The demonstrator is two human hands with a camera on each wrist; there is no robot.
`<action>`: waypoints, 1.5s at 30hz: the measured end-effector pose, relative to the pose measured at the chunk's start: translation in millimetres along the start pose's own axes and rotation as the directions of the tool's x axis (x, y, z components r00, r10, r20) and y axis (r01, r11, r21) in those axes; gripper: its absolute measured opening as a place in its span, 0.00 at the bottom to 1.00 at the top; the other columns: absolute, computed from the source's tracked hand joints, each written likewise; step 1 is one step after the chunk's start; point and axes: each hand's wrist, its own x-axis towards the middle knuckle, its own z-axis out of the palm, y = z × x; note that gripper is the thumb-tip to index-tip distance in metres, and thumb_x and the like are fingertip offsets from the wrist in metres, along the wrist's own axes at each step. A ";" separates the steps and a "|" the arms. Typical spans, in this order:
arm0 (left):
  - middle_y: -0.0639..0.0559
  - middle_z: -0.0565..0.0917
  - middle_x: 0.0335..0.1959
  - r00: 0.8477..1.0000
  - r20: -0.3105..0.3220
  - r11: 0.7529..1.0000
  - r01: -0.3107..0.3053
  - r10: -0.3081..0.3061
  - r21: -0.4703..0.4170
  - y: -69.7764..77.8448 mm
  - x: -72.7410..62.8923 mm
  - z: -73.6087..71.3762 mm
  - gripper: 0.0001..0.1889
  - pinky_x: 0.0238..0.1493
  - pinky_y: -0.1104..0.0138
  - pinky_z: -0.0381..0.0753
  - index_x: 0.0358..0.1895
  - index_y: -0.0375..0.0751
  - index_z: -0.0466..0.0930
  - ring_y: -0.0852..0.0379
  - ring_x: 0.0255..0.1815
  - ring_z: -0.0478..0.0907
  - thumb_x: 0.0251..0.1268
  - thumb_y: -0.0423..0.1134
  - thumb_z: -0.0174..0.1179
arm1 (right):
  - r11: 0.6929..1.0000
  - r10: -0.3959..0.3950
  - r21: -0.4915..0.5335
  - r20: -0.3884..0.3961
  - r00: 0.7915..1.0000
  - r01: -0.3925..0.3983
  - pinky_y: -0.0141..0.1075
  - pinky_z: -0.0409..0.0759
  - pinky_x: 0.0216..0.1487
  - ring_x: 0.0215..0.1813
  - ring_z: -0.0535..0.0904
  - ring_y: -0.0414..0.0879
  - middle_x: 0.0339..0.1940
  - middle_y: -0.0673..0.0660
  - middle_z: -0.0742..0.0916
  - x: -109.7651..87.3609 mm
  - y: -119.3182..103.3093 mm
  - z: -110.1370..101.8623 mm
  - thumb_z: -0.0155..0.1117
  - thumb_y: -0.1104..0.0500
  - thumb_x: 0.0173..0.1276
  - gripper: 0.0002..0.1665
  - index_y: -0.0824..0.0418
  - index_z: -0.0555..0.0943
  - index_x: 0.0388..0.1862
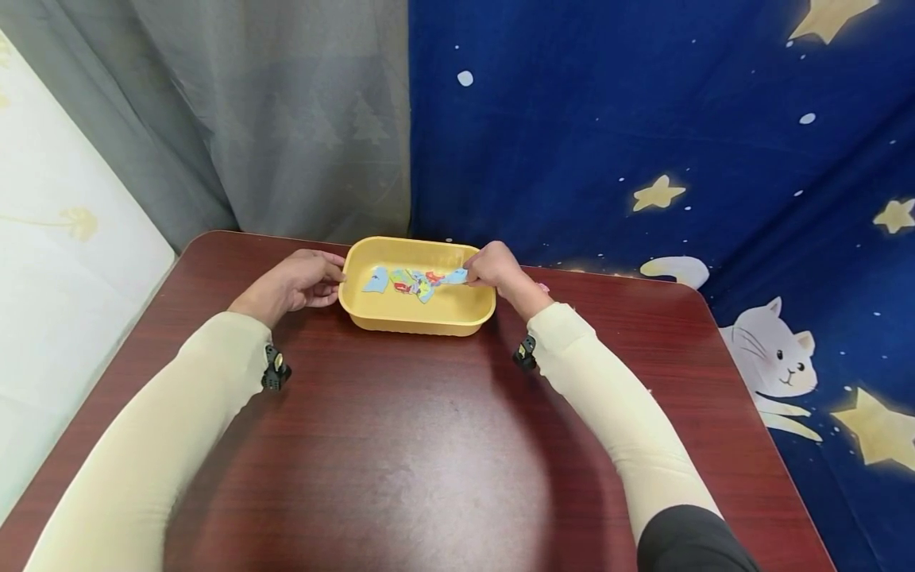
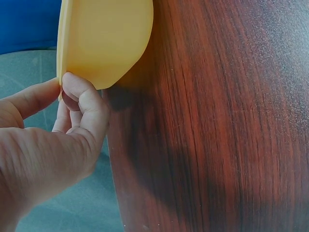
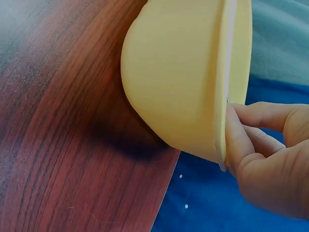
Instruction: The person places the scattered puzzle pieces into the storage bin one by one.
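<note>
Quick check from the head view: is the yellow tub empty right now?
No, several flat, colourful printed pieces lie on the inside bottom of the yellow tub.
</note>
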 end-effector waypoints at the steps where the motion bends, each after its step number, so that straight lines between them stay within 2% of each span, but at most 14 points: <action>1: 0.52 0.79 0.28 1.000 0.004 1.000 0.000 0.000 -0.001 -0.2 0.0 -0.5 0.20 0.32 0.69 0.83 0.62 0.42 0.64 0.60 0.22 0.76 0.69 0.30 0.53 | 0.999 -0.004 -0.043 -0.011 1.000 0.003 0.43 0.84 0.49 0.34 0.79 0.45 0.50 0.61 0.86 1.8 -0.5 2.1 0.65 0.75 0.53 0.19 0.68 0.86 0.46; 4: 0.52 0.79 0.28 1.000 0.005 1.000 0.002 -0.002 -0.011 -0.8 0.2 -1.1 0.20 0.32 0.69 0.83 0.62 0.43 0.65 0.60 0.22 0.76 0.69 0.30 0.53 | 0.984 -0.005 -0.177 -0.041 0.999 -0.003 0.33 0.83 0.31 0.28 0.77 0.43 0.37 0.56 0.88 8.3 -2.5 8.5 0.66 0.73 0.54 0.10 0.66 0.87 0.34; 6: 0.52 0.79 0.28 1.000 0.005 1.000 0.004 -0.004 -0.012 -1.3 0.5 -1.3 0.20 0.32 0.69 0.83 0.62 0.43 0.64 0.60 0.22 0.76 0.69 0.30 0.53 | 0.956 -0.006 -0.293 -0.057 0.998 -0.011 0.28 0.73 0.19 0.22 0.71 0.42 0.24 0.54 0.82 13.5 -3.9 12.4 0.65 0.71 0.54 0.05 0.63 0.82 0.23; 7: 0.52 0.79 0.28 1.000 0.010 1.000 0.002 -0.002 -0.013 -1.4 0.4 -1.4 0.20 0.32 0.69 0.83 0.62 0.42 0.64 0.60 0.22 0.76 0.69 0.30 0.53 | 0.936 -0.003 -0.351 -0.063 0.998 -0.019 0.27 0.67 0.16 0.20 0.68 0.42 0.20 0.53 0.77 16.1 -4.6 14.3 0.65 0.70 0.53 0.08 0.62 0.79 0.19; 9: 0.52 0.79 0.28 1.000 0.006 1.000 0.002 -0.002 -0.010 -1.6 0.2 -1.0 0.20 0.32 0.69 0.83 0.63 0.42 0.64 0.60 0.23 0.76 0.69 0.30 0.53 | 0.891 0.007 -0.452 -0.065 0.998 -0.036 0.27 0.59 0.14 0.18 0.62 0.43 0.17 0.53 0.70 20.2 -6.1 17.5 0.64 0.68 0.53 0.12 0.60 0.73 0.15; 12: 0.52 0.79 0.28 1.000 0.003 1.000 0.000 0.000 -0.007 -1.2 -0.4 -0.2 0.21 0.32 0.69 0.83 0.64 0.41 0.64 0.60 0.22 0.76 0.69 0.30 0.53 | 0.816 0.016 -0.576 -0.053 0.998 -0.044 0.29 0.54 0.15 0.20 0.58 0.44 0.18 0.54 0.68 24.9 -7.9 21.1 0.62 0.68 0.51 0.09 0.60 0.73 0.16; 13: 0.52 0.79 0.28 1.000 0.005 1.000 -0.002 0.002 -0.005 -1.0 -0.8 0.1 0.22 0.32 0.69 0.83 0.65 0.41 0.63 0.60 0.22 0.76 0.70 0.30 0.53 | 0.811 0.028 -0.583 -0.050 0.998 -0.051 0.29 0.55 0.16 0.21 0.58 0.43 0.19 0.54 0.70 25.8 -8.5 22.2 0.62 0.69 0.51 0.07 0.61 0.75 0.19; 15: 0.52 0.79 0.28 1.000 0.005 1.000 -0.004 0.004 -0.005 -0.5 -0.8 0.4 0.22 0.32 0.69 0.83 0.65 0.40 0.63 0.60 0.22 0.76 0.70 0.30 0.52 | 0.813 0.039 -0.579 -0.049 0.998 -0.060 0.26 0.60 0.15 0.20 0.62 0.42 0.22 0.55 0.74 26.7 -9.6 23.9 0.62 0.69 0.53 0.01 0.65 0.79 0.26; 18: 0.53 0.79 0.27 1.000 0.011 1.000 -0.007 0.007 -0.005 0.4 -1.4 0.7 0.22 0.33 0.69 0.83 0.64 0.40 0.63 0.61 0.22 0.76 0.70 0.30 0.53 | 0.851 0.058 -0.519 -0.064 0.996 -0.083 0.26 0.78 0.23 0.22 0.74 0.42 0.29 0.57 0.81 27.3 -10.7 26.8 0.60 0.69 0.57 0.10 0.69 0.79 0.39; 20: 0.53 0.79 0.28 1.000 0.010 1.000 -0.006 0.006 -0.004 0.9 -1.2 0.6 0.21 0.34 0.69 0.83 0.64 0.40 0.64 0.61 0.22 0.77 0.69 0.30 0.53 | 0.873 0.062 -0.479 -0.076 0.995 -0.091 0.32 0.85 0.32 0.27 0.82 0.44 0.32 0.59 0.83 26.9 -11.1 28.7 0.59 0.69 0.60 0.15 0.72 0.77 0.47; 22: 0.53 0.79 0.28 1.000 0.006 1.000 -0.003 0.003 -0.003 1.1 -1.0 0.7 0.21 0.34 0.69 0.83 0.64 0.41 0.64 0.60 0.22 0.77 0.69 0.31 0.53 | 0.879 0.069 -0.467 -0.080 0.994 -0.099 0.35 0.85 0.38 0.31 0.86 0.46 0.32 0.60 0.85 26.4 -11.5 30.4 0.57 0.69 0.61 0.16 0.73 0.76 0.49; 24: 0.53 0.79 0.28 1.000 0.005 1.000 -0.002 0.002 -0.005 1.0 -0.3 0.7 0.21 0.34 0.69 0.83 0.64 0.41 0.64 0.60 0.22 0.76 0.69 0.31 0.53 | 0.878 0.069 -0.468 -0.081 0.994 -0.099 0.36 0.85 0.38 0.34 0.88 0.47 0.30 0.59 0.85 25.1 -11.9 31.5 0.56 0.68 0.62 0.17 0.73 0.76 0.50; 39: 0.52 0.79 0.30 1.000 0.002 1.000 -0.002 0.002 0.001 0.1 0.2 -0.9 0.21 0.35 0.69 0.83 0.63 0.42 0.65 0.60 0.22 0.76 0.69 0.31 0.53 | 0.905 0.049 -0.410 -0.157 0.986 -0.111 0.31 0.84 0.28 0.26 0.86 0.44 0.42 0.62 0.85 23.1 -11.6 40.1 0.57 0.65 0.65 0.15 0.68 0.78 0.50; 45: 0.53 0.79 0.28 1.000 0.004 1.000 -0.006 0.006 0.002 -0.3 0.4 -1.8 0.21 0.33 0.69 0.83 0.63 0.41 0.64 0.61 0.21 0.76 0.69 0.30 0.53 | 0.891 0.032 -0.440 -0.188 0.982 -0.113 0.27 0.80 0.22 0.28 0.84 0.44 0.42 0.60 0.85 20.1 -13.9 42.4 0.56 0.62 0.67 0.13 0.65 0.79 0.47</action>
